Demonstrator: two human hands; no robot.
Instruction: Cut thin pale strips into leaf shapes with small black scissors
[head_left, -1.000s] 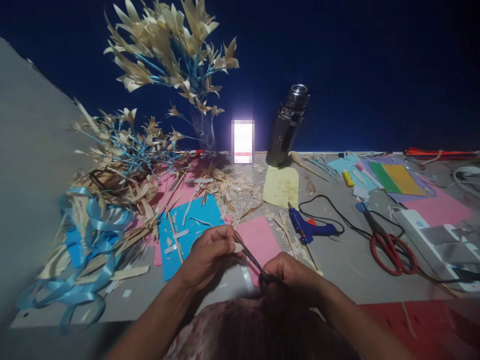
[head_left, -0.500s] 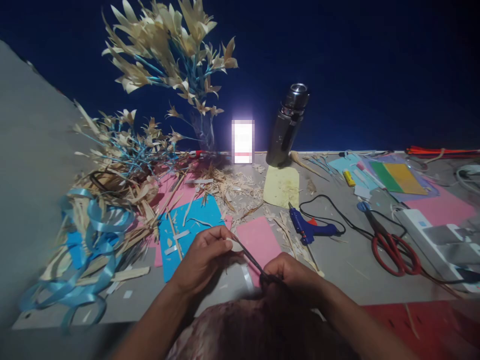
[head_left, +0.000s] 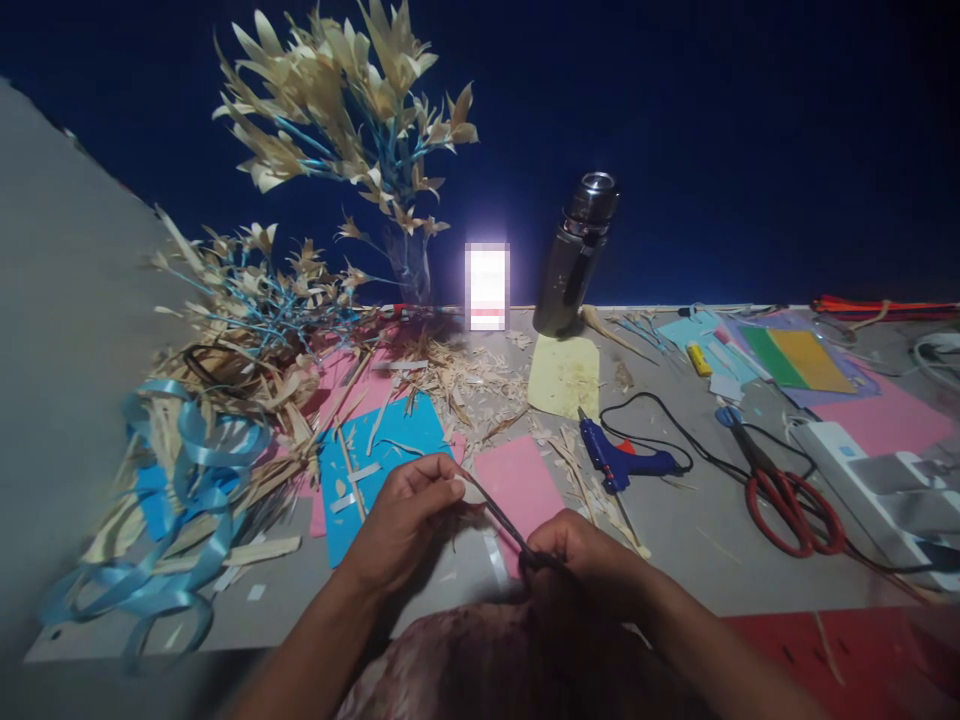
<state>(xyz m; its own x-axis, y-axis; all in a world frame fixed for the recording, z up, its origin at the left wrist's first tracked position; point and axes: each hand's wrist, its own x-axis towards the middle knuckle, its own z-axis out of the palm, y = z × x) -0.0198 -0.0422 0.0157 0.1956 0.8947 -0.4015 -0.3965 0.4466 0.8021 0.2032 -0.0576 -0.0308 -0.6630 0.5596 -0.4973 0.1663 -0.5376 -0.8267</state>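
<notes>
My left hand is closed in a pinch on a small pale strip, held low over the grey table. My right hand grips dark scissors, whose blades point up and left to the strip at my left fingertips. Both hands hover just in front of a pink sheet and a blue sheet strewn with pale cuttings.
Dried-leaf branches with blue stems stand at the back left, above blue ribbon and straw scraps. A metal flask, bright phone, blue glue gun, red scissors, power strip and coloured sheets lie right.
My hands stay nearly in place; the left fingers have shifted slightly on the strip and the scissor blades have moved a little at it.
</notes>
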